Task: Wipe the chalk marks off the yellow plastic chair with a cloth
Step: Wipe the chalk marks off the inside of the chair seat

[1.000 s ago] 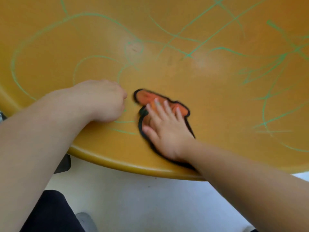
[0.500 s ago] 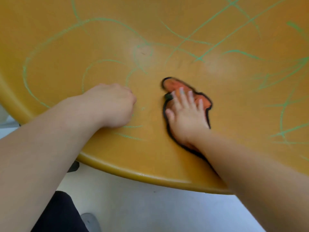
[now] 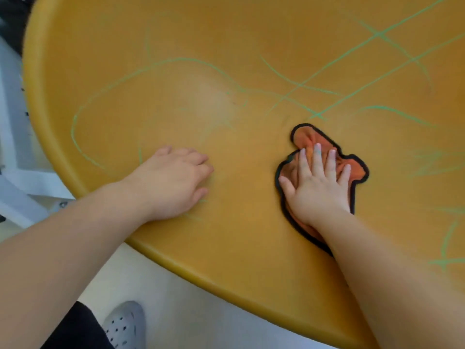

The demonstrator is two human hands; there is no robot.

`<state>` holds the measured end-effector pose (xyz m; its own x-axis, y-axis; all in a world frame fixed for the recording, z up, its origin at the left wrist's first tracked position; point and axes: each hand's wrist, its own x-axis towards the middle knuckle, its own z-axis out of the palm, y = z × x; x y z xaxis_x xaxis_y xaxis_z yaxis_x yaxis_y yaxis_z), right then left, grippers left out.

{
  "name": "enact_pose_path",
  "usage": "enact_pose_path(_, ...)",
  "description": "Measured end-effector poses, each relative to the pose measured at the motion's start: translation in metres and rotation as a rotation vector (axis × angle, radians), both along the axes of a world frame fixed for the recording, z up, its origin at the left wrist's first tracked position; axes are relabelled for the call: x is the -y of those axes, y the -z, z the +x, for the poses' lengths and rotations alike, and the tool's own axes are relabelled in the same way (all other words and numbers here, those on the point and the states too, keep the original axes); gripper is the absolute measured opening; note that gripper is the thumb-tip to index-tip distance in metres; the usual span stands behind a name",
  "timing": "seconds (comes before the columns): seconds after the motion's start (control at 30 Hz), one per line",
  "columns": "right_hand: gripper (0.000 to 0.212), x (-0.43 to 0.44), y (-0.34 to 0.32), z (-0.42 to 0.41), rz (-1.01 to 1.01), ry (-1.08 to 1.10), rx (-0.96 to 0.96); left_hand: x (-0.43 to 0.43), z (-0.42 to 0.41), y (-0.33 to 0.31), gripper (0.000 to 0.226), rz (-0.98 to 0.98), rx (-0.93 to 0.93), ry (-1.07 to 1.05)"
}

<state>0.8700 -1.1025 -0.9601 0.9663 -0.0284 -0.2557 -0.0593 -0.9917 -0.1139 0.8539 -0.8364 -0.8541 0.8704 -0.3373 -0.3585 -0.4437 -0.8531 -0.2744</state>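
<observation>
1. At the view's 9 o'clock edge, a white frame [image 3: 15, 147] stands beside the yellow plastic chair [image 3: 251, 34].
2. The left hand [image 3: 171, 180] rests on the seat, fingers curled under, holding nothing.
3. At its 3 o'clock, the right hand [image 3: 319, 187] lies flat with fingers spread, pressing the orange cloth [image 3: 314, 139] onto the seat.
4. Green chalk marks [image 3: 377, 35] run from the cloth's 12 to 4 o'clock, unwiped.
5. Risk: the bunched cloth could slip from under the flat palm, so bare skin smears chalk. The faint marks at 10 o'clock may be missed.
6. No brand, label or readable writing shows.
</observation>
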Motion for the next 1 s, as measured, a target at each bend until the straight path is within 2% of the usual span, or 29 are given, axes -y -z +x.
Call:
enact_pose_path(0.07, 0.076, -0.028, 0.000, -0.012, 0.063, -0.189, 0.013, -0.006, -0.019, -0.007, 0.050, -0.087, 0.119, 0.000)
enact_pose_path(0.13, 0.073, -0.038, -0.002, -0.017, 0.103, -0.282, 0.003, -0.019, -0.041, -0.012, 0.045, -0.087, 0.232, 0.003)
enact_pose_path(0.23, 0.072, -0.030, -0.002, -0.016, 0.118, -0.294, 0.008, -0.028, -0.069, -0.020, 0.054, 0.031, 0.155, -0.139)
enact_pose_path(0.33, 0.071, -0.030, -0.001, -0.013, 0.122, -0.294, 0.036, -0.028, -0.073, -0.009, 0.063, 0.088, 0.145, -0.152)
enact_pose_path(0.43, 0.071, -0.031, 0.001, -0.009, 0.110, -0.288, 0.051, -0.029, -0.071, 0.004, 0.056, -0.017, 0.254, -0.102)
enact_pose_path(0.6, 0.071, -0.032, 0.007, -0.009, 0.082, -0.262, 0.064, -0.045, -0.083, 0.021, 0.041, -0.307, 0.405, 0.087)
enact_pose_path(0.8, 0.092, -0.035, -0.004, -0.047, 0.087, -0.180, -0.008, -0.068, -0.098, 0.019, 0.075, -0.291, 0.319, 0.249)
enact_pose_path(0.87, 0.093, -0.037, -0.010, -0.069, 0.097, -0.177, -0.034, -0.074, -0.097, 0.019, 0.068, -0.248, 0.282, 0.285)
enact_pose_path(0.97, 0.086, -0.041, -0.023, -0.102, 0.109, -0.223, -0.101, -0.079, -0.092, 0.022, 0.033, -0.281, 0.286, 0.354)
enact_pose_path(1.0, 0.080, -0.044, -0.028, -0.113, 0.116, -0.252, -0.139, -0.080, -0.091, 0.023, 0.028, -0.304, 0.285, 0.384)
